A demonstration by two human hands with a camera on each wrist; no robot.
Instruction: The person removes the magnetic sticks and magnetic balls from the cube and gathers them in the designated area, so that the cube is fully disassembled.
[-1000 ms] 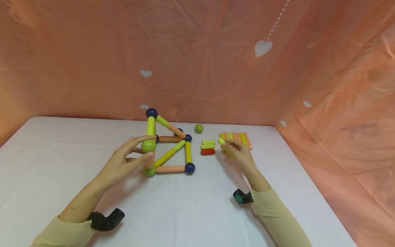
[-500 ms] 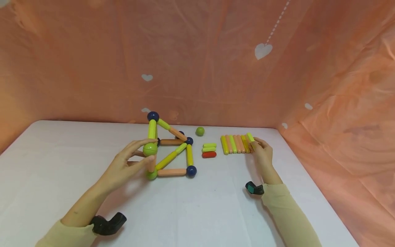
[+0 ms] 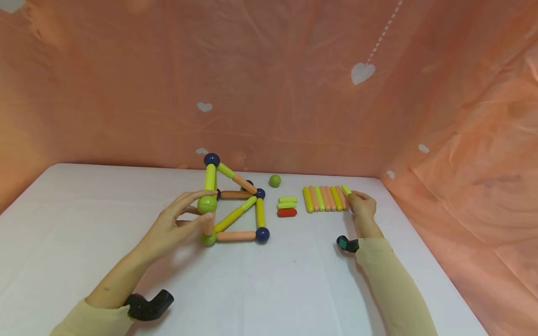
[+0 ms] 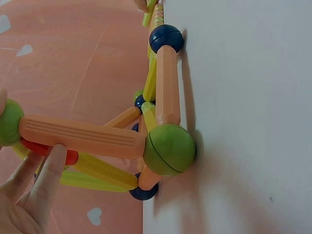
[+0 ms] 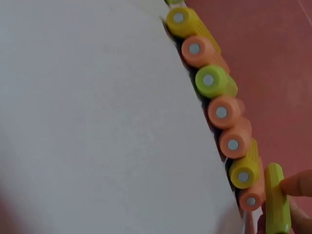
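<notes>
In the head view my left hand (image 3: 170, 227) holds the upper green ball (image 3: 207, 204) of a magnetic rod-and-ball frame between thumb and fingers. The frame's orange upright rod (image 4: 83, 136) runs down to a lower green ball (image 4: 169, 150) on the table, and two left fingers touch the rods near a short red rod (image 4: 73, 157). At the right, my right hand (image 3: 363, 205) pinches a yellow-green magnetic rod (image 5: 277, 200) at the right end of a row of several rods (image 3: 321, 199). That rod stands beside the last orange rod (image 5: 251, 200); whether they touch is unclear.
Two short green rods (image 3: 287, 202) and a short red rod (image 3: 287, 213) lie between the frame and the row. A loose green ball (image 3: 275, 180) sits behind them. An orange curtain (image 3: 269, 93) hangs along the white table's (image 3: 260, 289) back edge.
My right hand has moved right, from above the row's left end to its right end, carrying the yellow-green rod. My left hand stays at the frame's green ball.
</notes>
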